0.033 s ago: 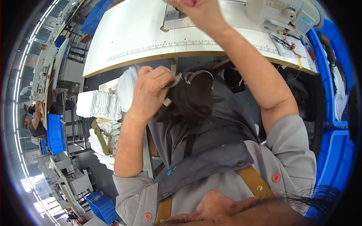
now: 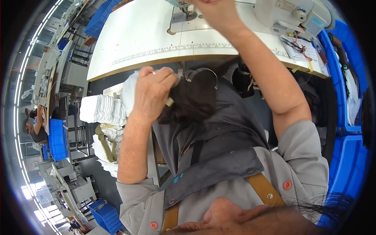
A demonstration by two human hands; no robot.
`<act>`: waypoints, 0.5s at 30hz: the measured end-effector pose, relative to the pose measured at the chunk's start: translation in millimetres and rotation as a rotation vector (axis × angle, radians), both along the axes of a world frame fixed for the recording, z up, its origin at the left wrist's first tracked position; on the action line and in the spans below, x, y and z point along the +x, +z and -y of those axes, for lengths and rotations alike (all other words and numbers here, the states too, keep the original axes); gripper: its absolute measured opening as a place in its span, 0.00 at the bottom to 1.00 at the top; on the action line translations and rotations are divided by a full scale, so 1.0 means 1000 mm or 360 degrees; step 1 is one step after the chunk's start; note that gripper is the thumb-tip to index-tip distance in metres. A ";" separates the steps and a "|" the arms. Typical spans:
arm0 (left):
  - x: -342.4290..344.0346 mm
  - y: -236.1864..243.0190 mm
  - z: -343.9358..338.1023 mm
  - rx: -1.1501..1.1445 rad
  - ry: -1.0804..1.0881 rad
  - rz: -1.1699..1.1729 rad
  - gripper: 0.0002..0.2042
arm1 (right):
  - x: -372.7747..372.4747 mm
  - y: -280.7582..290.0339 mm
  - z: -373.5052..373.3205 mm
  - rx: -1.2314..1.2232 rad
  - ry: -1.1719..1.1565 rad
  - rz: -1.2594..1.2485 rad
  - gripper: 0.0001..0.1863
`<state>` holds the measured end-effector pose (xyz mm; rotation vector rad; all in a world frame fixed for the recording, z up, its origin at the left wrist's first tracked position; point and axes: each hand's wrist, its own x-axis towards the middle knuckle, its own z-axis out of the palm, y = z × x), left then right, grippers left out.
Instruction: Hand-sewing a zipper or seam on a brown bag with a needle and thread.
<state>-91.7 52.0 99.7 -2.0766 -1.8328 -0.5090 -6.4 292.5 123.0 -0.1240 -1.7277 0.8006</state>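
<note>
My left hand (image 2: 154, 88) is raised in front of the table's near edge, its fingers curled closed. What they hold, if anything, is hidden. A small cream tab (image 2: 169, 102) shows by the heel of this hand. Just right of it is a blurred, dark brown, hair-like bundle (image 2: 192, 98) with curved silver toothed bands (image 2: 203, 71), over my dark grey apron (image 2: 231, 129). My right hand (image 2: 221, 13) reaches over the table beside the needle end (image 2: 181, 4) of a sewing machine. The top edge of the picture cuts off its fingers.
The white sewing table (image 2: 133, 39) has a ruler strip (image 2: 172, 49) along its front. Stacked white fabric pieces (image 2: 102, 109) lie to my left. Scissors (image 2: 291, 41) lie near the machine body (image 2: 282, 15). Blue bins (image 2: 346, 168) stand at right. Another person (image 2: 37, 129) sits far left.
My left hand and the dark bundle have shifted slightly left. My right hand has moved a little right and up, showing more of the needle end.
</note>
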 end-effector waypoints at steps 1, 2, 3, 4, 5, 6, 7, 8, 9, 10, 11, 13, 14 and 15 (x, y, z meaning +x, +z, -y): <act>-0.002 0.001 -0.002 0.0147 -0.0005 -0.0280 0.09 | 0.020 0.016 -0.002 0.0050 0.0089 -0.0124 0.24; -0.001 0.005 0.000 0.0160 -0.0003 -0.0290 0.09 | 0.039 0.023 -0.005 0.0409 -0.0017 -0.0144 0.20; 0.003 0.011 0.006 0.0255 -0.0016 -0.0330 0.08 | 0.066 0.031 0.002 0.0385 -0.0188 0.0003 0.19; 0.005 0.014 0.014 0.0346 -0.0020 -0.0367 0.08 | 0.089 0.036 0.019 0.0359 -0.0350 0.0152 0.19; 0.011 0.010 0.025 0.0352 0.0011 -0.0371 0.08 | 0.104 0.043 0.048 0.0274 -0.0172 -0.0010 0.25; 0.023 0.005 0.040 0.0398 0.0031 -0.0233 0.09 | 0.136 0.037 0.060 0.0377 -0.0262 0.0284 0.13; 0.032 -0.004 0.050 0.0444 0.0044 -0.0094 0.10 | 0.163 0.042 0.074 0.0850 -0.0354 0.0569 0.17; 0.038 -0.020 0.058 0.0452 0.0057 -0.0091 0.10 | 0.171 0.033 0.081 0.0557 0.0326 0.0369 0.21; 0.047 -0.037 0.071 0.0393 0.0282 0.0516 0.11 | 0.181 0.026 0.092 0.0392 0.0687 0.0322 0.23; 0.052 -0.051 0.081 0.0334 0.0493 0.1132 0.12 | 0.185 0.024 0.100 0.0403 0.0933 0.0319 0.22; 0.057 -0.058 0.092 0.0341 0.0519 0.1140 0.12 | 0.187 0.010 0.108 0.0348 0.1086 0.0293 0.23; 0.069 -0.068 0.106 -0.0166 0.0503 0.1160 0.10 | 0.180 -0.009 0.124 0.0244 0.1376 0.0361 0.24; 0.080 -0.074 0.103 -0.0063 0.0511 0.1267 0.10 | 0.174 -0.018 0.128 0.0209 0.1423 0.0372 0.24; 0.085 -0.075 0.107 -0.0059 0.0536 0.1282 0.10 | 0.164 -0.023 0.129 0.0179 0.1478 0.0377 0.24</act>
